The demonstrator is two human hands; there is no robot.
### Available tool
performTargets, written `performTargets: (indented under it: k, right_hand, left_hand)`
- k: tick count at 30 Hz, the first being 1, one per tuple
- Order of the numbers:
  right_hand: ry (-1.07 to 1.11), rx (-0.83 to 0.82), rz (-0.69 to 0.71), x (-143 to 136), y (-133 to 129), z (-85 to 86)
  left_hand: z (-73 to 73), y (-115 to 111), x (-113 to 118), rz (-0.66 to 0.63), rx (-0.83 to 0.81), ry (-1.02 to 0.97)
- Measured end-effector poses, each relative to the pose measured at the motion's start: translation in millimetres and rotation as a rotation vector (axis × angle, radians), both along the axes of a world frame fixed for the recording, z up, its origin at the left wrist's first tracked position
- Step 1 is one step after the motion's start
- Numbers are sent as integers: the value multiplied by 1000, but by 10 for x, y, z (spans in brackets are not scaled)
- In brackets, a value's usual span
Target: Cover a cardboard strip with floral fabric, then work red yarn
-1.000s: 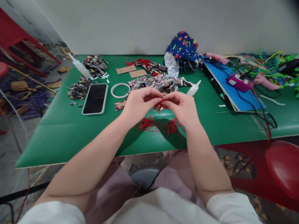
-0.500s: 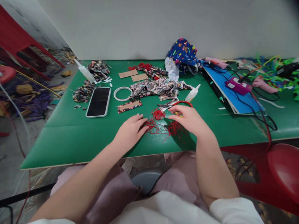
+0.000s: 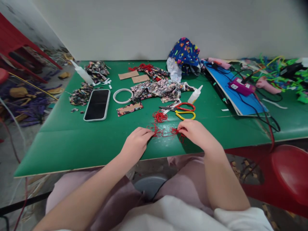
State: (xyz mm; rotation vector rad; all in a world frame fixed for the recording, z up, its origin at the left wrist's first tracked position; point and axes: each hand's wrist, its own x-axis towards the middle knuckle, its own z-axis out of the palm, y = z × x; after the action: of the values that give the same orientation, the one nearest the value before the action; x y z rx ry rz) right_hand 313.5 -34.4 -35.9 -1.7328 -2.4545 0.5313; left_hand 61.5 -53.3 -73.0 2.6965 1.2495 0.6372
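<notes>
Tangled red strings [image 3: 157, 131] lie in loose clumps near the front of the green table. My left hand [image 3: 137, 141] rests at their left side, fingertips pressed together on the strands. On the right, my right hand [image 3: 193, 132] pinches another clump of red strings [image 3: 174, 131]; a few strands run between the two clumps. A separate small bundle of red string [image 3: 160, 116] sits just behind. Scissors [image 3: 185, 110] with one red and one yellow handle lie spread beyond my right hand, touching neither hand.
A phone [image 3: 97, 105], a white ring [image 3: 123, 96] and a fabric-edged brown strip [image 3: 130, 109] lie to the left. Floral cloth [image 3: 158, 89] and a glue bottle [image 3: 195, 95] are behind the scissors. A blue folder [image 3: 238, 93] with cables is at right.
My right hand has come down from beside the scissors to the red strings and now pinches them. My left fingers have drawn together on the strands. The view has shifted slightly.
</notes>
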Motion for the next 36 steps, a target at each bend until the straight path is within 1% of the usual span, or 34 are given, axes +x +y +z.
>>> performTargets:
  k: [4,8,10,13,14,16,17,19,21,22,23,24,25,26,28,31,34,36]
  right_hand:
    - [-64,-13,-112,241,22,66]
    - [-71,-67,-259,527,14,99]
    - [-87,-69,-358,671,21,79]
    - [-89,-12,-487,865,52,3]
    - [-86,12,-505,911,63,-23]
    - [-79,79,-488,949,76,-49]
    - [-71,137,-462,928,76,-42]
    - [-23,331,-434,787,61,8]
    - [110,517,-428,517,28,75]
    - [204,536,-374,348,10,95]
    - [294,509,-278,170,-6,98]
    - [343,447,-150,-5,-15,80]
    - [348,385,-57,-168,-15,42]
    - [329,348,3,-308,-6,-13]
    - [270,334,24,-504,33,-145]
    - [154,293,34,-611,106,-299]
    - [89,294,1,-631,151,-344]
    - [97,284,-12,-646,168,-334]
  left_hand:
    - [18,43,-38,39,-13,12]
    - [12,47,17,-12,-16,5]
    - [6,61,51,-51,-27,23]
    - [40,133,71,-67,-50,80]
    - [70,169,70,-63,-68,104]
    - [160,246,70,-64,-126,159]
    - [216,283,74,-72,-160,182]
    - [333,340,94,-97,-228,186]
    - [429,377,117,-119,-292,114]
    - [463,389,122,-126,-317,76]
    - [488,398,118,-135,-338,49]
    - [504,405,104,-149,-359,39]
    - [516,412,77,-165,-379,46]
    - [527,420,39,-182,-400,64]
    - [554,444,-65,-196,-437,100]
    - [618,498,-242,-79,-447,45]
    - [665,526,-355,26,-459,46]
    - [646,503,-355,23,-453,66]
